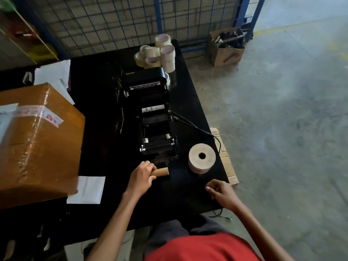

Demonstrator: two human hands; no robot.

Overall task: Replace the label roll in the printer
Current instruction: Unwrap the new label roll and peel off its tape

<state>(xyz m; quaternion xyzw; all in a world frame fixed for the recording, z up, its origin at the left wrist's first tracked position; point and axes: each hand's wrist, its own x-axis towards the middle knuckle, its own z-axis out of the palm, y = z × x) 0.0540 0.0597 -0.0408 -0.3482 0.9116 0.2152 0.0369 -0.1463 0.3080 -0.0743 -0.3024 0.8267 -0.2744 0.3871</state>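
Note:
A black label printer [153, 117] stands in the middle of the black table [98, 129] with its lid swung open toward the far side, and its roll bay looks bare. My left hand [141, 175] grips an empty brown cardboard core [161, 171] just in front of the printer. A full white label roll [201, 158] lies flat on the table to the right of the printer. My right hand [220, 192] hovers near the table's front right corner, below the roll, fingers curled loosely with nothing visible in them.
Several rolls of clear tape [160, 53] are stacked behind the printer. A large taped cardboard box [35, 144] fills the left side, with white papers [87, 190] beside it. A cable [197, 129] runs off the right edge. A wire fence [131, 19] and an open carton [226, 48] stand beyond.

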